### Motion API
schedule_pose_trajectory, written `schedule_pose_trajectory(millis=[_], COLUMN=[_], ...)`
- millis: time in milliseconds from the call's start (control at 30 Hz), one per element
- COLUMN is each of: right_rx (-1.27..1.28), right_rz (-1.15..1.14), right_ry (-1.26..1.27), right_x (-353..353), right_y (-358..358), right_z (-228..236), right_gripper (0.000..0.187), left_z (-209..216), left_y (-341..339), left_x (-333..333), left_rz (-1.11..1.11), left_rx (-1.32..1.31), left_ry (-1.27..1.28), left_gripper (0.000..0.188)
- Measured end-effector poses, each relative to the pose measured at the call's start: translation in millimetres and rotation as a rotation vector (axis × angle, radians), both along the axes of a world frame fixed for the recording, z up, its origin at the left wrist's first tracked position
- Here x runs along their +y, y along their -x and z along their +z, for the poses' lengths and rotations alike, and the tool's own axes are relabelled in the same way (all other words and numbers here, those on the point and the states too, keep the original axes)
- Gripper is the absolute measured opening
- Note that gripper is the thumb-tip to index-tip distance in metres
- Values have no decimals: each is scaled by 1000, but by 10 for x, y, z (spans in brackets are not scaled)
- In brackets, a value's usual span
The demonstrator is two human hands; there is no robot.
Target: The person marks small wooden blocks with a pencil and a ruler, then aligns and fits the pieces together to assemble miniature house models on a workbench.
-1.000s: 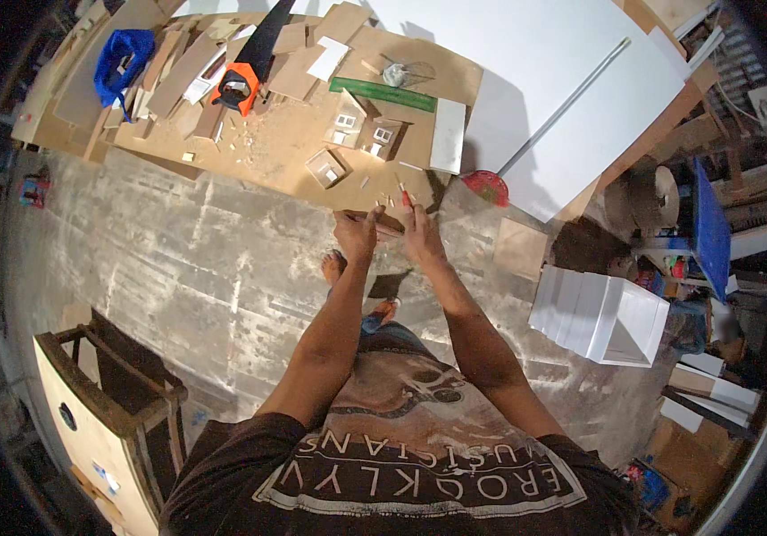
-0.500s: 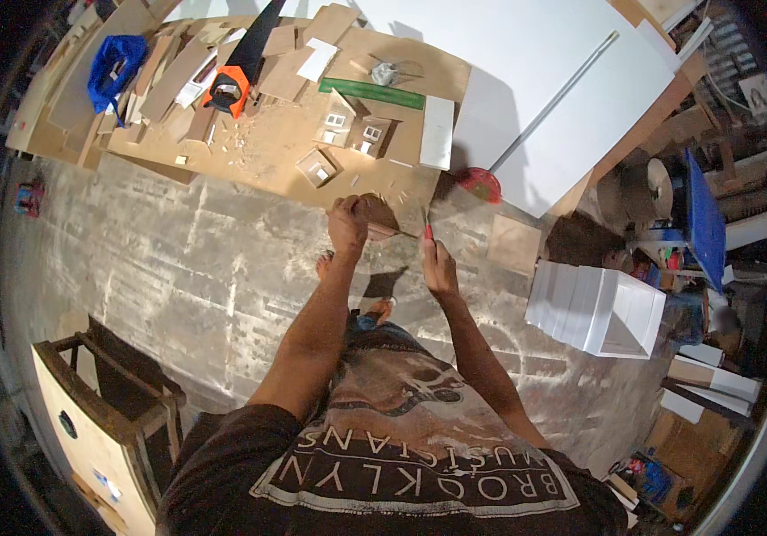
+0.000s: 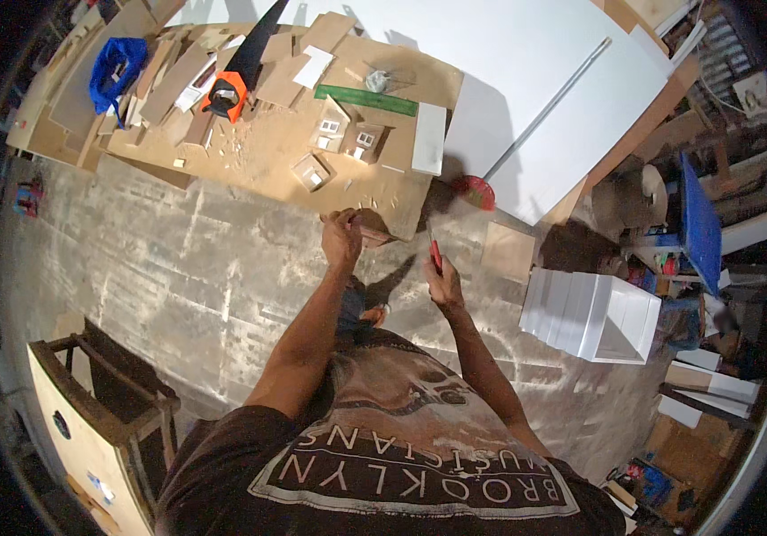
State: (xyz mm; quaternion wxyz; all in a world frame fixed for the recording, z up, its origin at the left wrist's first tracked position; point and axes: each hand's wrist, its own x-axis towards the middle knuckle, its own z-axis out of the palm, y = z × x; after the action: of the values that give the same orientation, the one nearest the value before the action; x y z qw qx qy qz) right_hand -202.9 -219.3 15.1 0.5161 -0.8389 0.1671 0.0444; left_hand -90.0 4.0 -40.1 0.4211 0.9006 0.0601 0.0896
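Note:
My left hand (image 3: 341, 239) pinches a small brown wooden piece (image 3: 372, 227) by its left side, just off the table's near edge. In my right hand (image 3: 445, 284) is a red-handled knife (image 3: 436, 257), its thin blade pointing up and away from me. Between the blade and the wooden piece there is a gap. Beyond my left hand, on the table, lie a small square wooden frame (image 3: 312, 172) and two small wooden panels with white window frames, one on the left (image 3: 331, 126) and one on the right (image 3: 365, 141).
Past the panels are a green strip (image 3: 366, 99) and a white board (image 3: 429, 139). An orange-handled handsaw (image 3: 226, 96) rests among wood offcuts. A long metal rule with a red head (image 3: 475, 192) crosses the white sheet (image 3: 571, 116). A white bin (image 3: 571, 313) stands right on the floor.
My right hand has drawn back toward me with the knife, moving its blade away from the wooden piece. My left hand has shifted slightly left and nearer, still gripping the piece.

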Motion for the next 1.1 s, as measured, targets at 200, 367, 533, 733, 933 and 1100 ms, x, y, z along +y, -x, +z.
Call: schedule_pose_trajectory(millis=[200,367,533,733,933,1100], right_rx=[-34,-107,-45,52,-133,-83], right_rz=[9,15,25,45,318,505], right_ry=[106,124,171,-141,162,248], right_x=[-94,-103,-164,-118,-441,-191], right_y=[-302,-521,-579,-772,-1265,-1728], right_z=[-100,-55,-43,406,-25,56], right_gripper=[27,25,26,29,34,27], left_z=[347,387,436,360,408,366], left_y=[-315,-597,-673,-591,-395,94], left_x=[30,11,-77,-78,-161,-404], left_rz=[-248,-429,-465,-307,5,157], left_rx=[30,107,137,118,5,36], left_ry=[-121,-262,-263,-172,-74,-43], left_gripper=[19,18,19,21,24,15])
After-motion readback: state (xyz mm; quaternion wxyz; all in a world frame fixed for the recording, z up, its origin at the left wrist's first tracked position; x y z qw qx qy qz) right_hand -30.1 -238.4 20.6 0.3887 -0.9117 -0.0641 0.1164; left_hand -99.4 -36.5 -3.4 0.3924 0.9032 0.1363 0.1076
